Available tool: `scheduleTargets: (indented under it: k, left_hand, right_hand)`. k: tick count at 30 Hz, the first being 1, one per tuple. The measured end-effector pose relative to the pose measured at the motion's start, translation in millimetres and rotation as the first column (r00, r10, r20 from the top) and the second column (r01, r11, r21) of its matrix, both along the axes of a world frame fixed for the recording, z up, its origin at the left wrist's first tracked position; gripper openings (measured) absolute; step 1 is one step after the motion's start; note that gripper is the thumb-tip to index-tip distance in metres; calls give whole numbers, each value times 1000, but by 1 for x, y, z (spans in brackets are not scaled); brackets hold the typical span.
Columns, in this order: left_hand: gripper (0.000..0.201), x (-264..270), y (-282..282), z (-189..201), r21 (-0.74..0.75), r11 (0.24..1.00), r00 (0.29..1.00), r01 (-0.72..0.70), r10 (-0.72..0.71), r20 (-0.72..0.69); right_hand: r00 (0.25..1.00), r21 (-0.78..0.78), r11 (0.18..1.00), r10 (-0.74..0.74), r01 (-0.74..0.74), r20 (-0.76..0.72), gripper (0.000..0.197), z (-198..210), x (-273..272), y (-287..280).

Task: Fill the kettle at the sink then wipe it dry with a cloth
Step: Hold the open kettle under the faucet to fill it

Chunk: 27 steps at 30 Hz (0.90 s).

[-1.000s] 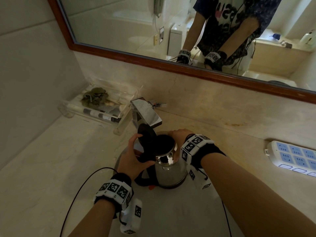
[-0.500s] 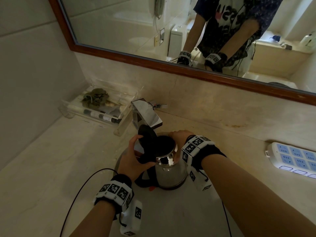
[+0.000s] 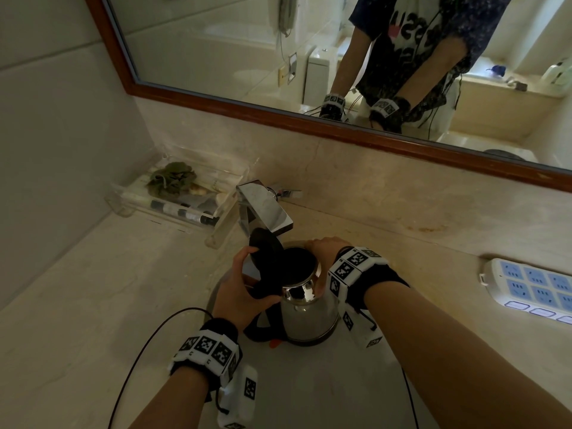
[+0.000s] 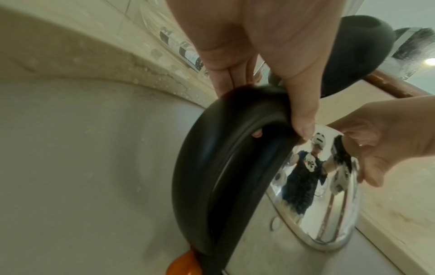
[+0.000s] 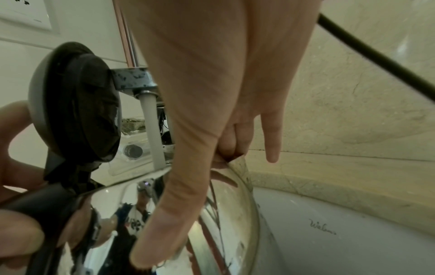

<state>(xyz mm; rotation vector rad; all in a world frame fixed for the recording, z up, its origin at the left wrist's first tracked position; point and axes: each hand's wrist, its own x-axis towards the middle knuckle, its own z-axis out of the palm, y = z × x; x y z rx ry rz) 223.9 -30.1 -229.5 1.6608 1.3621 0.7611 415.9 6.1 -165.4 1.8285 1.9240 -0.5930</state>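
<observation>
The kettle [image 3: 305,314] stood upright down in the sink [image 3: 297,382], right under the tap [image 3: 263,209], and its shiny steel body threw back a small reflection of the person. Its black lid [image 3: 266,253] was tipped open and stood up on the handle side, just below the spout of the tap. From the right wrist view a pale stream of water [image 5: 154,130] ran straight down from the spout to the kettle's mouth.

The left hand [image 3: 244,292] had the handle [image 4: 226,152]: fingers curled round the black loop near its top, thumb laid over the outer edge, a firm grip. An orange switch [image 4: 182,265] showed at the foot of the handle.

The right hand [image 3: 323,252] lay on the far side of the kettle, up at the rim. Its thumb pressed flat and straight down the polished wall, one finger pointed straight out clear of the metal, and the others bent over the rim by the spout lip. I read that as steadying more than clutching.

Off to the left, on the stone counter [image 3: 77,305], sat a clear tray [image 3: 176,196] with a dark green bundle and small bottles in it. A white power strip [image 3: 532,289] with blue sockets lay on the counter to the right, well apart from the sink. A wood-framed mirror [image 3: 309,57] ran along the wall behind.
</observation>
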Motion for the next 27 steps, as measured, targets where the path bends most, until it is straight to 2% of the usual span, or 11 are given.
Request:
scheduleTargets:
  k: [9,27]
  left_hand:
    - [89,1,-2,3,7,1000,1000,15,-15,-3]
    - [90,1,-1,2,11,1000,1000,20,-21,5]
  right_hand:
    - [1000,18,1000,-1,1,-17,50,2,1,-3]
    - [999,54,999,9,-7,-44,60,2,3,-8]
